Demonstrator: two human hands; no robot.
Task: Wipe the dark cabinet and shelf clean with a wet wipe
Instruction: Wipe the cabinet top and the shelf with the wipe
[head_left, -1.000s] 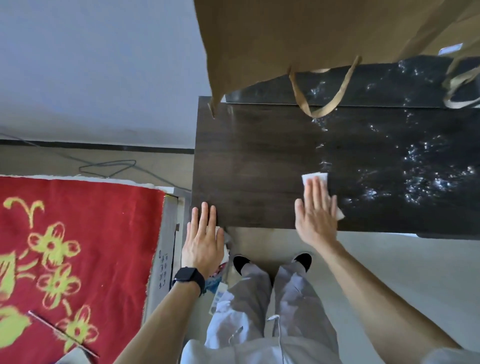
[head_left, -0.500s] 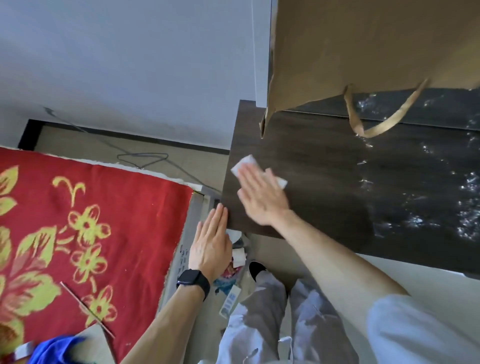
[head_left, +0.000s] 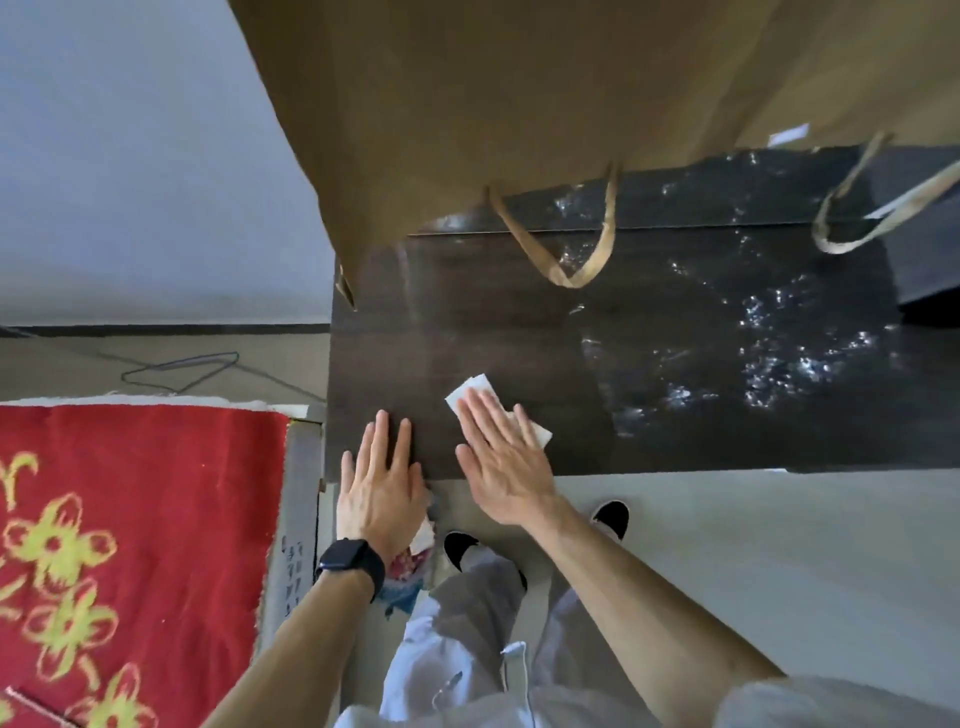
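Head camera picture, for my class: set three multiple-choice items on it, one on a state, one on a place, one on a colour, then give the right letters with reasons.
1. The left hand is: A flat, fingers straight, on the cabinet; B a fist; C pointing upward.
2. The wipe lies: A under the left hand; B under the right hand; C off the cabinet.
3. The watch is: A white; B black; C red.

Answers: A, its fingers lie straight on the top near the front edge; B, the wipe shows beyond the right fingertips; B, the band on the left wrist is black.
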